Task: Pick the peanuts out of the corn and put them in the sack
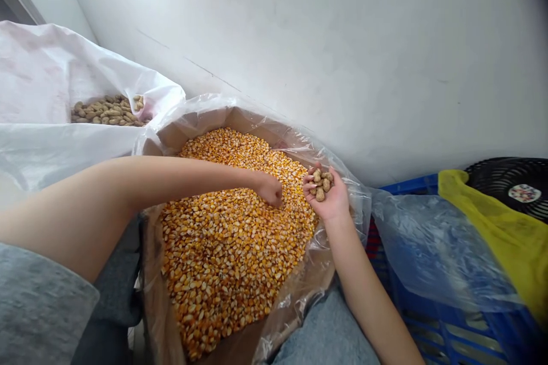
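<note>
A large bag of loose corn kernels point(226, 251) stands in front of me, lined with clear plastic point(295, 285). My left hand point(269, 189) reaches across from the left, down at the surface of the corn. Its fingers are curled together, and whatever is inside them is hidden. Over the right rim of the bag, my right hand point(331, 199) is turned palm up. Several unshelled peanuts point(323, 181) lie in its cupped palm, with the fingers bent around them.
To the left, a white sack point(34, 74) holds more peanuts point(109, 111). At right are a blue plastic crate point(454, 336), clear plastic sheeting point(436, 245), a yellow mesh bag point(492, 222) and a black fan point(509, 177). A white wall point(342, 57) rises behind the bag.
</note>
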Motion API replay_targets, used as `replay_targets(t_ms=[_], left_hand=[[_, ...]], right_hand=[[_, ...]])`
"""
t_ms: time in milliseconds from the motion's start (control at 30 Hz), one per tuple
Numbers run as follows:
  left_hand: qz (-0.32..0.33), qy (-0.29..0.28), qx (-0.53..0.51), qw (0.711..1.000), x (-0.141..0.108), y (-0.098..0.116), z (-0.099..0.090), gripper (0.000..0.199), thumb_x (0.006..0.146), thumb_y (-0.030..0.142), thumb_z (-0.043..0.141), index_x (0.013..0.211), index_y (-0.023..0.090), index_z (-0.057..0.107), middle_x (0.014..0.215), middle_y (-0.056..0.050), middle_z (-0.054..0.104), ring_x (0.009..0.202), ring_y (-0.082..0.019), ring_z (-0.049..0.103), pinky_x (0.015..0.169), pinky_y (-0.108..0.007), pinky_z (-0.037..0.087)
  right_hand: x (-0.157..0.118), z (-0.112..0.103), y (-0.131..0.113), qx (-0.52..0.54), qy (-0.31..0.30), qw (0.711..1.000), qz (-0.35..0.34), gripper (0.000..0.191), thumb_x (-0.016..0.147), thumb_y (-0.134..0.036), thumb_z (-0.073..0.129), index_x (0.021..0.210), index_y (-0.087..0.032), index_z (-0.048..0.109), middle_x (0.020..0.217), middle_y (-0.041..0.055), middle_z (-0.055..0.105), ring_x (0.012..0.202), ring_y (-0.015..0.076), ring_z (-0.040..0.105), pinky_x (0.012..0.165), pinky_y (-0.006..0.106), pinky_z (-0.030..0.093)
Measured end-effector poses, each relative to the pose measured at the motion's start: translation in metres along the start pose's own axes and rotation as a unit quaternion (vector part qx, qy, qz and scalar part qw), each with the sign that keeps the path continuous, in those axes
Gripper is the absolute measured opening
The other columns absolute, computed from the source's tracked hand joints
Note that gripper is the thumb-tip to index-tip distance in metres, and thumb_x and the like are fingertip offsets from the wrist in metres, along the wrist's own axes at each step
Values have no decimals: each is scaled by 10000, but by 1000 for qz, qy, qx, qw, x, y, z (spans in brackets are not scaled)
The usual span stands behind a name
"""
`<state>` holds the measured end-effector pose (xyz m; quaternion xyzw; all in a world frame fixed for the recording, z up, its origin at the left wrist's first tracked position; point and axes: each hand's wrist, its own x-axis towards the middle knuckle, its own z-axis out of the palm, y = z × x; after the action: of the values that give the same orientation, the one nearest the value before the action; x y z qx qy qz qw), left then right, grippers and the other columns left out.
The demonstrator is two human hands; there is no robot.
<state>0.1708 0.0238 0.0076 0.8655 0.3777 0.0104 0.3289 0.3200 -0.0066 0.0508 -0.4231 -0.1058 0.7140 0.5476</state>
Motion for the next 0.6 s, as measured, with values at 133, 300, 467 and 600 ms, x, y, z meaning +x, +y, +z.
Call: replay_targets(t_ms=[133, 300, 467, 600], left_hand=[[24, 119, 143, 982, 2, -53, -29, 452, 786, 457, 270, 1070, 195, 503, 1061, -68, 532, 957, -212, 477, 851, -344, 344], [38, 186, 147, 971, -16, -119, -40, 466, 813, 385, 267, 1178, 125, 398, 1219, -89, 403, 1102, -174, 356, 942, -263, 242], [-64, 255, -5, 965, -19, -117, -23, 516, 762, 460, 346, 1160, 143, 433, 1186, -62, 460, 1068, -198, 410, 912, -276, 291], [-184, 260, -221, 922, -20, -102, -1, 479, 768, 469, 340, 1113, 170, 483, 1160, -43, 495, 1050, -198, 440, 890, -293, 319]], right_hand=[[0, 0, -1, 3, -1, 1000, 1, 229, 776, -291, 342, 815, -178, 537, 649, 13, 548, 542, 83, 494, 369, 155, 398], [0, -1, -1, 12, -4, 1000, 7, 232, 778, -299, 345, 824, -176, 536, 656, 12, 549, 537, 80, 490, 368, 153, 397], [-1, -2, 0, 16, -7, 1000, 11, 242, 787, -308, 333, 821, -171, 530, 651, 14, 545, 537, 81, 490, 369, 150, 390], [-2, -4, 1, 12, -7, 1000, 11, 230, 785, -304, 340, 821, -173, 526, 640, 13, 541, 538, 82, 495, 375, 149, 390]])
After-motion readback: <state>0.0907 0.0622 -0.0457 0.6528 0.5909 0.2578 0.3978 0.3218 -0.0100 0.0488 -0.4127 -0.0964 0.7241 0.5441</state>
